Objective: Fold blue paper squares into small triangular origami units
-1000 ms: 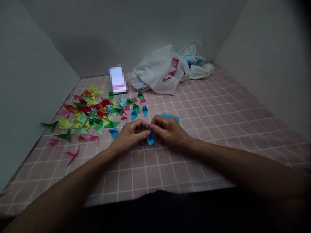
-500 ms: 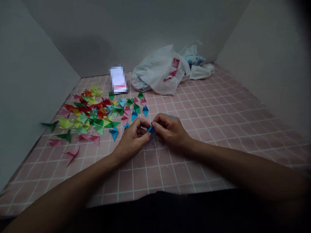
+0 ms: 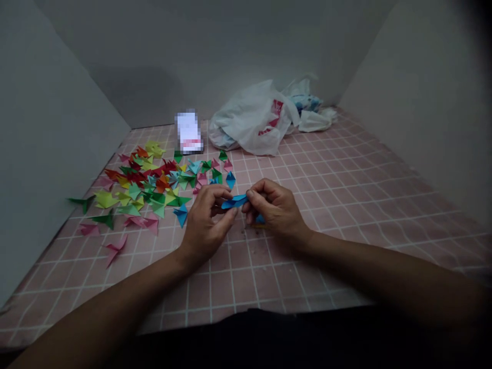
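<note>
Both my hands hold a folded blue origami piece between them, pinched at its ends by thumbs and fingers. My left hand grips the left end, and my right hand grips the right end. A flat blue paper shows partly beneath my right hand, mostly hidden. Just left of my left hand lies a blue folded unit. Beyond it spreads a heap of multicoloured folded paper units, with another blue unit at its near right.
The work surface is a pink grid-patterned mat, walled by grey boards at the left, back and right. A white plastic bag and a pixelated white packet stand at the back. Paper specks dot the mat near my hands.
The blue piece has turned from upright to nearly horizontal between my hands. The flat blue paper is now mostly under my right hand. The view has tilted slightly upward.
</note>
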`<state>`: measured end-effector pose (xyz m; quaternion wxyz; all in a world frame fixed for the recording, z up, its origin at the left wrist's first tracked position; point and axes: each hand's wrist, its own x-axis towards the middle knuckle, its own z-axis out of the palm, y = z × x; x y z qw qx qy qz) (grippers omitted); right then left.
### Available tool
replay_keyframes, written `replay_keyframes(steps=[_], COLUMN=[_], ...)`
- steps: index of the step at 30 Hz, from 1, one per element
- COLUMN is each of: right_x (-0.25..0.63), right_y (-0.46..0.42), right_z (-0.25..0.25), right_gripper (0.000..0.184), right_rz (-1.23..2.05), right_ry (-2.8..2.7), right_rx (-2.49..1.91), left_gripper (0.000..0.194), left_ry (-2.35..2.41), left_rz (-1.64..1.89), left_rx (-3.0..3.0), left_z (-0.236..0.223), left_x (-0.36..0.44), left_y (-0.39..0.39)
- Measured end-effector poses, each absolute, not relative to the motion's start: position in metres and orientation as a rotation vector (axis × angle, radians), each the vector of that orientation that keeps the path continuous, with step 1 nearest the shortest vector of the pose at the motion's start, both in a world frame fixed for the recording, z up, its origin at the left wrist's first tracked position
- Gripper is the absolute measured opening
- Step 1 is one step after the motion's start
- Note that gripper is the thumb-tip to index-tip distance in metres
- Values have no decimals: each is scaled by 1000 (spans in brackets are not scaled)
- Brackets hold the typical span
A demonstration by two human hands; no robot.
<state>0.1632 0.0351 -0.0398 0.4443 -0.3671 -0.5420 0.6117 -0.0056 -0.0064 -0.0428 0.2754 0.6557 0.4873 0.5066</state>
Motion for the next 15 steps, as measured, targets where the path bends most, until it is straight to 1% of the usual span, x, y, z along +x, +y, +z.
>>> replay_keyframes(steps=[3, 7, 12, 15], right_x=[162, 160, 160, 160], right_y=[31, 27, 27, 26], right_z=[-38, -37, -37, -36], right_gripper=[29, 28, 28, 26], right_rz=[1630, 1745, 1773, 1760], right_ry=[-1269, -1227, -1206, -1226], right_rx=[-885, -876, -886, -888], left_gripper=[20, 23, 29, 29], left_ry=[1306, 1279, 1266, 1265], left_rz=[1433, 1420, 1417, 1408], left_rx=[1620, 1369, 1314, 1291], left_z=[-44, -42, -39, -39], left_x=[-8, -8, -10, -10], left_y=[-3, 0, 3, 4])
